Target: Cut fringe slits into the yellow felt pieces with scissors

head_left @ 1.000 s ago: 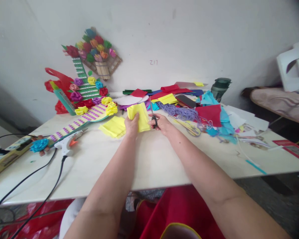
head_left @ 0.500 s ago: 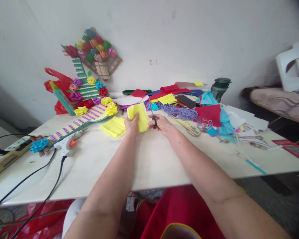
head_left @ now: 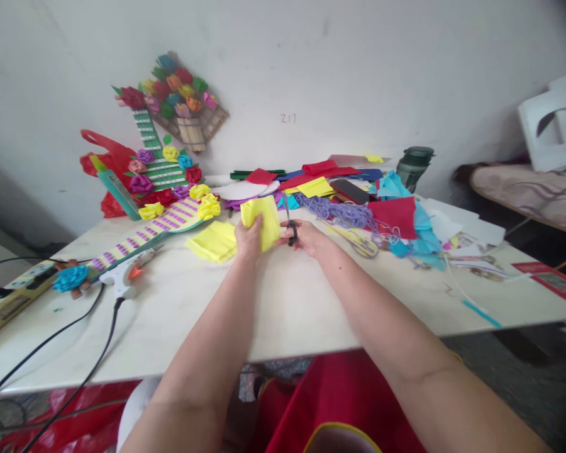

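My left hand [head_left: 248,237] grips a folded piece of yellow crepe paper [head_left: 266,223], thumb on its face, raised over the table. Close to the paper's right edge, my right hand [head_left: 305,238] is closed around the black handles of a pair of scissors [head_left: 290,229]. Their blades point up and away from me; whether they touch the paper I cannot tell. A second folded stack of yellow crepe paper [head_left: 212,241] lies on the table just left of my left hand.
On the left are a white glue gun [head_left: 120,277], a power strip [head_left: 16,302] and a guitar-shaped decoration [head_left: 144,234] with paper flowers. Purple yarn [head_left: 337,212], a phone [head_left: 350,191], red paper [head_left: 394,217] and a green bottle [head_left: 414,168] stand or lie behind and right.
The view has shifted slightly. Both hands keep their grip on the yellow paper and the scissors, with hardly any movement.
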Motion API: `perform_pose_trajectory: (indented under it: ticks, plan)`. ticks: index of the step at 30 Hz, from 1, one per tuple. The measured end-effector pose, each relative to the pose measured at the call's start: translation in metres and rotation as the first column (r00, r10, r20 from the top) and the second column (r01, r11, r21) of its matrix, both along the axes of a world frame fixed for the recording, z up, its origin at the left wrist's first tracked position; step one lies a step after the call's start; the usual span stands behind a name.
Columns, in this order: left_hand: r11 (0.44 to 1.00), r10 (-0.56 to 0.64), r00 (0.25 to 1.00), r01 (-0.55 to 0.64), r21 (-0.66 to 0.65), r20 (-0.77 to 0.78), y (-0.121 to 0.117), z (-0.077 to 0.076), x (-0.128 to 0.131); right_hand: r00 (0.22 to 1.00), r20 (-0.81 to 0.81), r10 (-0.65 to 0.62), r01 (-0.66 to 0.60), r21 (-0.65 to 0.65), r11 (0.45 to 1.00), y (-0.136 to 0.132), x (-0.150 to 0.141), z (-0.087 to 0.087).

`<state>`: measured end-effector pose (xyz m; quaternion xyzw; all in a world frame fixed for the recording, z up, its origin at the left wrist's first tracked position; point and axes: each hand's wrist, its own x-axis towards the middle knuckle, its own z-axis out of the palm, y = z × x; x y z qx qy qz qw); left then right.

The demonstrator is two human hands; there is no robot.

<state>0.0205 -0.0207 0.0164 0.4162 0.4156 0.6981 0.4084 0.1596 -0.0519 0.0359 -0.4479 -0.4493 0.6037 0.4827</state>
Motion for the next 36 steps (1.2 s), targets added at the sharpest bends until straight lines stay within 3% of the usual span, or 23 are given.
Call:
perform_pose_trajectory:
  ticks: [3, 8, 17, 24, 30, 32, 36]
  plan:
    - [1.0, -0.021, 0.999, 0.021, 0.011, -0.029, 0.001, -0.002, 0.001, 1.0, 0.002, -0.018, 0.018, 0.004, 1.0, 0.0, 0.004, 0.001]
    - [0.997, -0.077, 0.994, 0.077, -0.01, -0.083, 0.0, -0.002, 0.004, 0.986, -0.041, -0.163, 0.163, -0.001, 0.987, 0.001, 0.009, 0.007]
    - [0.961, -0.278, 0.955, 0.275, -0.037, -0.104, -0.009, -0.001, 0.011, 0.939, -0.088, -0.333, 0.336, 0.033, 0.941, 0.004, 0.004, 0.011]
    - [0.954, -0.298, 0.946, 0.292, -0.069, -0.128, -0.009, -0.002, 0.012, 0.897, -0.035, -0.441, 0.443, 0.043, 0.896, 0.007, 0.006, 0.009]
    - [0.988, -0.15, 0.988, 0.15, -0.022, 0.022, -0.009, 0.005, 0.002, 0.928, -0.055, -0.368, 0.371, 0.042, 0.928, 0.003, 0.01, 0.009]
    - [0.998, -0.064, 0.995, 0.065, -0.02, 0.078, -0.006, 0.007, -0.003, 0.958, -0.026, -0.284, 0.285, 0.059, 0.957, 0.002, 0.01, 0.008]
    - [0.999, 0.051, 0.98, -0.052, -0.001, 0.192, 0.001, 0.008, -0.013, 1.0, 0.03, 0.004, -0.005, 0.052, 0.999, 0.0, 0.006, 0.002]
